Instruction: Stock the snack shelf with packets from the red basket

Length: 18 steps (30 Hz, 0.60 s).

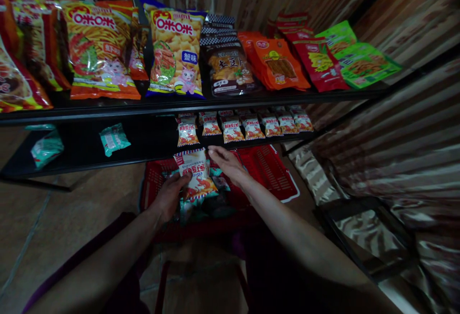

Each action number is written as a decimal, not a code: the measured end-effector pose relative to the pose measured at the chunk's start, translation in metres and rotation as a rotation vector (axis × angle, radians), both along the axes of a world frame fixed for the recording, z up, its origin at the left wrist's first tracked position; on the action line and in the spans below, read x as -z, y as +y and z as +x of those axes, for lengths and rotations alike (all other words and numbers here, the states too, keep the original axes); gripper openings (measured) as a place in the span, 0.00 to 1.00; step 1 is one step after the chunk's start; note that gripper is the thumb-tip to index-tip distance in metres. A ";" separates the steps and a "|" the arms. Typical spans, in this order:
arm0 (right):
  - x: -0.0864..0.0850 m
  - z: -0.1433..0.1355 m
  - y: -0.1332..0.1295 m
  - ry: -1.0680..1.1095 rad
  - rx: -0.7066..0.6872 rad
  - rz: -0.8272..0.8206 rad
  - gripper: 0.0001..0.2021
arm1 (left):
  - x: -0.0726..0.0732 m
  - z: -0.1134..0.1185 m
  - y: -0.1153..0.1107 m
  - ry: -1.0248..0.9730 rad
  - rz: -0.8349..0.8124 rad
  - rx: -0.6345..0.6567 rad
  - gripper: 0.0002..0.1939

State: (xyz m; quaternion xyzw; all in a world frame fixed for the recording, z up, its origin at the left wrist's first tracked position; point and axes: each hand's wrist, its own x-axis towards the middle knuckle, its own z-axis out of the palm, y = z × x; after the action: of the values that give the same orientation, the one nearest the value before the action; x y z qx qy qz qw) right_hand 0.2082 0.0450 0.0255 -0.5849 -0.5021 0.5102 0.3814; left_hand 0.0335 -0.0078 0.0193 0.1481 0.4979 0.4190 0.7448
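Note:
A small white and orange snack bag [196,182] with a red shrimp picture is held upright above the red basket. My left hand [171,194] is closed on its left side, with the thumb across the front. Beside the bag's upper right corner is my right hand [227,161], fingers stretched forward; whether they touch the bag I cannot tell. Under the held bag, the red shopping basket [268,172] contains several teal and white packets [192,208]. Just beyond my hands, a row of matching small snack bags [233,129] stands on the lower shelf.
On the upper shelf [172,105] stand larger snack bags, including a yellow and blue bag [176,55] and green packets [364,64]. Two teal packets, one being this packet [114,139], lie at the lower shelf's left. A striped curtain [424,127] hangs at the right, near a dark frame [373,237].

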 end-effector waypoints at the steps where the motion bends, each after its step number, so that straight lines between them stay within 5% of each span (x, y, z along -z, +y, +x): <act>1: 0.000 0.000 -0.002 0.003 -0.011 -0.031 0.15 | 0.001 -0.001 0.003 0.019 0.009 -0.041 0.12; 8: 0.015 -0.004 -0.016 0.091 -0.207 -0.157 0.12 | 0.002 -0.005 0.014 0.039 0.055 -0.164 0.10; 18: 0.008 -0.012 -0.015 0.211 -0.107 -0.236 0.12 | -0.006 -0.011 0.018 -0.032 -0.082 -0.208 0.05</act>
State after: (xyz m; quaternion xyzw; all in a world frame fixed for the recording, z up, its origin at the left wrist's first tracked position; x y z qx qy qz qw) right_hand 0.1967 0.0301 0.0178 -0.5414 -0.4263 0.6436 0.3330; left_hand 0.0221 0.0099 0.0249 0.0583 0.5152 0.4755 0.7107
